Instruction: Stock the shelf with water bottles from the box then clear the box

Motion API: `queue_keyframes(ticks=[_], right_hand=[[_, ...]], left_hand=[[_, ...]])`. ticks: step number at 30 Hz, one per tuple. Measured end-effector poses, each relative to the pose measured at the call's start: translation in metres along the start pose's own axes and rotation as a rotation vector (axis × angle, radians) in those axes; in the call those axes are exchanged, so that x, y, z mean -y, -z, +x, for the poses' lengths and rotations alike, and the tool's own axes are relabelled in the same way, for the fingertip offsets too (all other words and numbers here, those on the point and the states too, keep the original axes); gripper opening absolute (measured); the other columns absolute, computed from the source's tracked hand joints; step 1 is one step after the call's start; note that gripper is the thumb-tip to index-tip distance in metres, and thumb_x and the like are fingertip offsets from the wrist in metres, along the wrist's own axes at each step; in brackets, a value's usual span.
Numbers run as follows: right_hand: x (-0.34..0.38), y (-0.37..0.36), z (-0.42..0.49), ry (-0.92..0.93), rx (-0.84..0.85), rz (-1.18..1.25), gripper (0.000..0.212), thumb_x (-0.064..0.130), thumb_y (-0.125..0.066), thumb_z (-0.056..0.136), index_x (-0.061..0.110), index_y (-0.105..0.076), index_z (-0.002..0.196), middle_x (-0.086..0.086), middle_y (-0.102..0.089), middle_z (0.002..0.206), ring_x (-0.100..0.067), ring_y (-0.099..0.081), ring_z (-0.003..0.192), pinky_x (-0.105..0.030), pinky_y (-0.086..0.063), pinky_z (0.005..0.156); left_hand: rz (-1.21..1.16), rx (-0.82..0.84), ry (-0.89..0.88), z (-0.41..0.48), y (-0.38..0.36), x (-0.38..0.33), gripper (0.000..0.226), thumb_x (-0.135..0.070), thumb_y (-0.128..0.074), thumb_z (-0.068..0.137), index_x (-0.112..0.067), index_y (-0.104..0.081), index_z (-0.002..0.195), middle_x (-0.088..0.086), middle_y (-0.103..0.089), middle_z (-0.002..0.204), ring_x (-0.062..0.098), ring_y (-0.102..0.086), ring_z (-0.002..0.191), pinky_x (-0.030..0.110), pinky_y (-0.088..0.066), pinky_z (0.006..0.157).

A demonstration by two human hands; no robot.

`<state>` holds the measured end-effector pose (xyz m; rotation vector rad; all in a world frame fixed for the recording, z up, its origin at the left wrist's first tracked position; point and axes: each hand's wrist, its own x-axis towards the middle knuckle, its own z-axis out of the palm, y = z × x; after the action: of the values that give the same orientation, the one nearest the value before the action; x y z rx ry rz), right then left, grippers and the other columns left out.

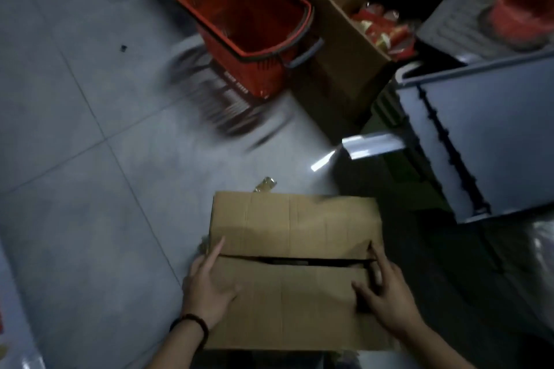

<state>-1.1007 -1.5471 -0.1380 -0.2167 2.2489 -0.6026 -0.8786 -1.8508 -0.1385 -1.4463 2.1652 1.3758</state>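
Down on the floor (pixel 75 159) sits the box (pixel 293 228), our left hand (pixel 209 281) laying straight fingers on its left edge, our right hand (pixel 386 299) at the right, grip hard to tell; likely heavy with bendy flaps (pixel 287 293), so we should lift it low.

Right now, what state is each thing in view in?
Cardboard box: flaps folded shut, narrow gap between them.
Left hand: fingers straight, resting on the box's left edge.
Right hand: on the box's right edge, grip unclear.
Red basket: upright, empty.
Second carton: open, red packets inside.
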Motion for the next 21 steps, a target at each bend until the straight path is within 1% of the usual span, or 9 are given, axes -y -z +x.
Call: queue_keyframes(ticks=[2,4,6,8,11,14,16,18,21], right_hand=[[-0.030,-0.018,0.029,-0.016,-0.002,-0.010,0.095,0.041,-0.077,0.091,0.047,-0.012,0.160,-0.013,-0.045,0.155,-0.031,-0.052,0.134,-0.039,-0.045,0.104],[-0.040,-0.026,0.052,-0.014,-0.032,-0.015,0.094,0.031,-0.078,0.092,0.035,-0.018,0.165,-0.012,-0.048,0.156,-0.033,-0.051,0.138,-0.036,-0.043,0.105],[-0.055,-0.035,0.075,-0.014,-0.067,0.005,0.094,0.026,-0.077,0.093,0.028,-0.018,0.166,-0.008,-0.046,0.160,-0.031,-0.050,0.142,-0.031,-0.040,0.106],[-0.069,-0.040,0.099,-0.014,-0.079,0.032,0.092,0.025,-0.076,0.095,0.025,-0.018,0.167,-0.008,-0.039,0.165,-0.030,-0.043,0.148,-0.033,-0.037,0.113],[-0.086,-0.046,0.129,-0.010,-0.104,0.076,0.091,0.021,-0.075,0.096,0.026,-0.017,0.166,-0.010,-0.034,0.167,-0.031,-0.036,0.151,-0.045,-0.035,0.121],[-0.104,-0.047,0.152,0.022,-0.062,0.017,0.093,0.027,-0.069,0.099,0.035,-0.005,0.166,-0.011,-0.026,0.171,-0.036,-0.030,0.154,-0.057,-0.033,0.122],[-0.115,-0.045,0.161,0.030,-0.024,-0.085,0.094,0.024,-0.069,0.099,0.028,-0.004,0.167,-0.016,-0.024,0.170,-0.040,-0.029,0.153,-0.057,-0.032,0.121],[-0.117,-0.046,0.162,0.027,-0.012,-0.136,0.094,0.022,-0.070,0.098,0.021,-0.007,0.168,-0.019,-0.026,0.169,-0.042,-0.030,0.152,-0.054,-0.033,0.121],[-0.109,-0.043,0.159,-0.015,-0.057,-0.158,0.096,0.029,-0.073,0.094,0.027,-0.011,0.167,-0.018,-0.036,0.163,-0.043,-0.038,0.146,-0.057,-0.040,0.116]], left_hand=[[-0.039,0.047,0.021,0.029,-0.034,0.017,0.112,-0.016,-0.091,0.074,-0.067,-0.025,0.149,0.001,-0.032,0.160,0.024,-0.038,0.144,0.041,-0.038,0.118],[-0.057,0.070,0.015,0.051,-0.051,0.023,0.117,-0.011,-0.090,0.072,-0.067,-0.023,0.149,0.000,-0.032,0.160,0.024,-0.039,0.143,0.044,-0.043,0.115],[-0.036,0.085,0.013,0.069,-0.072,0.029,0.121,-0.014,-0.090,0.070,-0.070,-0.019,0.148,0.000,-0.032,0.159,0.026,-0.040,0.143,0.049,-0.045,0.114],[-0.035,0.112,0.012,0.083,-0.090,0.031,0.120,-0.018,-0.090,0.071,-0.071,-0.015,0.148,-0.002,-0.028,0.161,0.025,-0.037,0.144,0.049,-0.043,0.115],[-0.061,0.148,0.023,0.098,-0.113,0.032,0.119,-0.023,-0.092,0.072,-0.067,-0.014,0.151,-0.004,-0.022,0.164,0.025,-0.032,0.148,0.047,-0.040,0.116],[-0.060,0.221,0.056,0.116,-0.127,0.032,0.121,-0.032,-0.094,0.069,-0.061,-0.014,0.155,0.000,-0.017,0.166,0.027,-0.029,0.150,0.049,-0.036,0.118],[-0.046,0.250,0.096,0.124,-0.133,0.035,0.122,-0.040,-0.094,0.067,-0.061,-0.012,0.155,0.000,-0.015,0.167,0.029,-0.029,0.151,0.052,-0.035,0.119],[-0.007,0.242,0.112,0.124,-0.136,0.036,0.115,-0.034,-0.089,0.075,-0.059,-0.012,0.156,0.003,-0.016,0.166,0.029,-0.031,0.150,0.050,-0.036,0.119],[0.035,0.150,0.103,0.120,-0.134,0.030,0.100,-0.027,-0.082,0.082,-0.056,-0.021,0.156,0.003,-0.022,0.164,0.030,-0.036,0.147,0.047,-0.040,0.116]])
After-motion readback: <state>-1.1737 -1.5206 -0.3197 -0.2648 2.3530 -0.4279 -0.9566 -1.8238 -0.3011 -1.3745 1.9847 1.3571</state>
